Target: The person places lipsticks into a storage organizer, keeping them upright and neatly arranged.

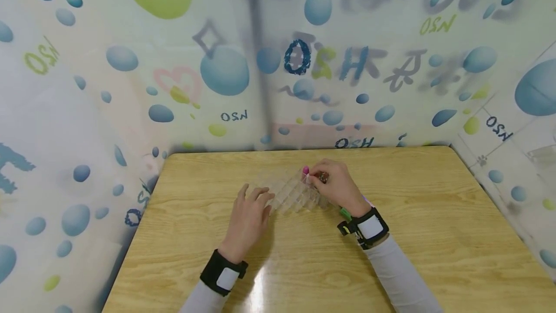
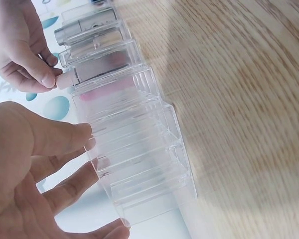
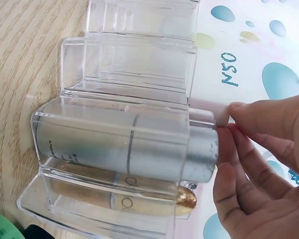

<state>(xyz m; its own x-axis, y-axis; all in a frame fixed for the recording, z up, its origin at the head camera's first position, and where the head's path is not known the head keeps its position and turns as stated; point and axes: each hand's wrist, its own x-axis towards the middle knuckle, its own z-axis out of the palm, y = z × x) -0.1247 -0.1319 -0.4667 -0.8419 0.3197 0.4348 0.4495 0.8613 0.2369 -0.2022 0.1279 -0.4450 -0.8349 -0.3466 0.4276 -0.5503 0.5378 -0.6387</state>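
A clear stepped plastic organizer [image 1: 288,194] with slanted compartments stands on the table. My right hand [image 1: 338,185] pinches the pale pinkish end of a slim cosmetic tube [image 2: 66,80], whose body sits inside one compartment. Beside it, a silver tube [image 3: 159,144] and a gold lipstick tube [image 3: 124,191] lie in neighbouring compartments. A magenta-topped lipstick [image 1: 306,170] shows just left of the right fingertips. My left hand [image 1: 249,209] has its fingers spread, with thumb and fingertips touching the organizer's edge. Bare compartments [image 2: 144,174] lie nearest that hand.
A green item [image 1: 345,214] with a black part lies on the table under the right wrist. The wooden table [image 1: 304,264] reaches back to a patterned wall [image 1: 226,124]. Both wrists wear black straps.
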